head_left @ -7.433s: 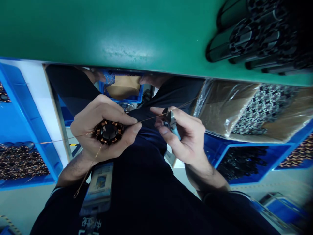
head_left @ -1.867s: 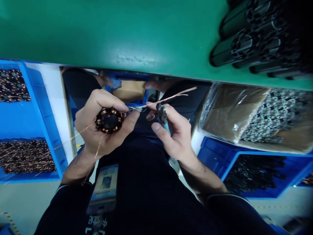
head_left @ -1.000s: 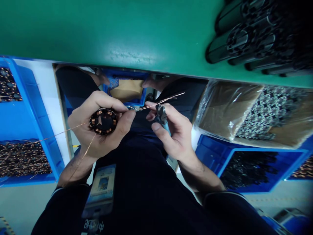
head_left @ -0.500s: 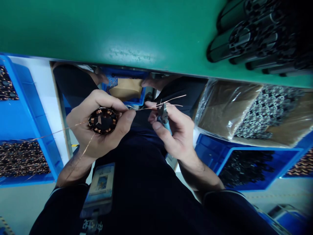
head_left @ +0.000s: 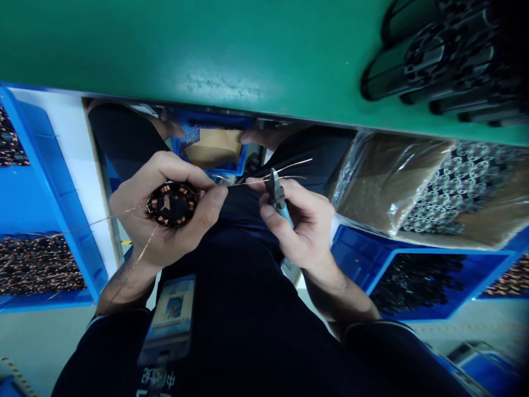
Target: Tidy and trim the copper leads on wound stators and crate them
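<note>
My left hand is closed around a copper-wound motor stator, a black ring with copper coils inside. Its thumb and index finger pinch copper wires that run out to the right. Two other loose wire ends trail left from the stator across my wrist. My right hand is wrapped around wire cutters with light blue handles. The cutters' metal jaws point up beside the copper wires, whose free ends stick out past them. Whether the jaws touch the wires I cannot tell.
A green tabletop spans the top, with black cylinders at its right. Blue bins of copper-wound parts stand left. At right are a plastic-lined carton holding metal rings and a blue bin of black parts. Another bin sits below.
The cutters have shifted slightly and tilted, so their jaws show more clearly. My right hand has moved a little to the right, while my left hand stays almost in place on the stator.
</note>
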`<action>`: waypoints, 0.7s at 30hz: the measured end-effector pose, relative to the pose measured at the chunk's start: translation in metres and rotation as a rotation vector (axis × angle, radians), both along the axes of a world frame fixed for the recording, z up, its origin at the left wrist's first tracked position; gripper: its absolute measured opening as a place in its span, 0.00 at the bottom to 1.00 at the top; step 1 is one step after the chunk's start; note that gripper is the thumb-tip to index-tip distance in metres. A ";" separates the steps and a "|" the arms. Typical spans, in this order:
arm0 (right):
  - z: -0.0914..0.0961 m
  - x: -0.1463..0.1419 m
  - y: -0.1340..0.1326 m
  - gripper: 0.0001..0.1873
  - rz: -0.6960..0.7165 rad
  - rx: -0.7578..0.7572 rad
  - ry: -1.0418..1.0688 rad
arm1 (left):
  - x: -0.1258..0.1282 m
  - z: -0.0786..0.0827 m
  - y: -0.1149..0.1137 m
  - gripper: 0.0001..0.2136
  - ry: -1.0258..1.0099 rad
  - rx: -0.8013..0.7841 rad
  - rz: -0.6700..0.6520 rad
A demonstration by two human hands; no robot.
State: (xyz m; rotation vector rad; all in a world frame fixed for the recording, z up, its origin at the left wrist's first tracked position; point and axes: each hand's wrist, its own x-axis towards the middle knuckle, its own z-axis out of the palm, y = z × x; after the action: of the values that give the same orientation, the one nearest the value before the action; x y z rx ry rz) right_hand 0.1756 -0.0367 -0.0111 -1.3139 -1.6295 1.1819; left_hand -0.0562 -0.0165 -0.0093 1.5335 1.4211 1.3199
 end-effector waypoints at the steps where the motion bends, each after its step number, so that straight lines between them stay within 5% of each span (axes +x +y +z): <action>1: 0.000 0.000 0.000 0.17 -0.002 -0.001 0.000 | 0.000 0.002 -0.001 0.11 0.000 -0.021 0.003; 8: -0.027 0.005 0.004 0.14 -0.003 -0.126 -0.115 | -0.011 -0.013 -0.009 0.11 -0.021 -0.080 0.000; 11: -0.026 0.014 0.001 0.34 0.123 -0.180 -0.166 | -0.028 -0.029 -0.019 0.25 -0.195 -0.071 -0.055; 15: 0.013 0.016 0.004 0.58 0.388 -0.249 -0.164 | -0.051 -0.039 -0.037 0.24 -0.164 -0.033 -0.077; 18: 0.045 0.003 0.033 0.51 0.376 -0.023 -0.220 | -0.059 -0.037 -0.049 0.26 -0.127 0.095 0.005; 21: 0.055 -0.013 0.088 0.37 0.275 0.346 -0.529 | -0.063 -0.034 -0.062 0.26 -0.133 0.225 0.168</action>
State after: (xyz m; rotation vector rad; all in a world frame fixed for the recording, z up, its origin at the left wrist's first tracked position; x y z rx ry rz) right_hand 0.1625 0.0517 0.0438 -1.2645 -2.3347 0.6728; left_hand -0.1191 -0.0783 -0.0430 1.4597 1.3791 1.6996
